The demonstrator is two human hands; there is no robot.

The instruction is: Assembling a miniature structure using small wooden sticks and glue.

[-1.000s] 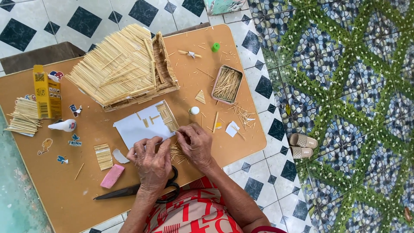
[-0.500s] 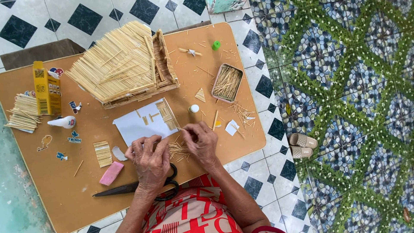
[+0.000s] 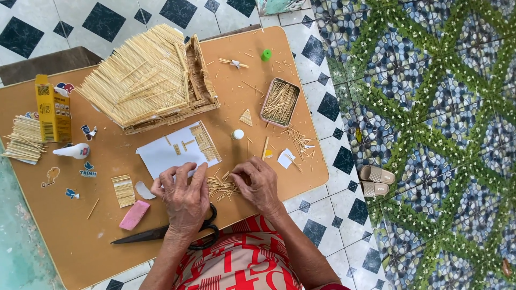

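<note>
Now a small heap of toothpicks [image 3: 221, 187] is pinched on the near board [image 3: 64, 236] between the bent fingertips of the left hand [image 3: 184, 196] and right hand [image 3: 262, 185].

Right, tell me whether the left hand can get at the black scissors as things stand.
Probably yes: the left hand lies right over the black scissors, whose handles sit under the wrist, and nothing covers the blades.

Open board [image 3: 70, 236] to my left front; ahead, the paper sheet [image 3: 161, 153] and stick house [image 3: 148, 80] block me, scissors [image 3: 161, 233] lying under my left wrist.
</note>
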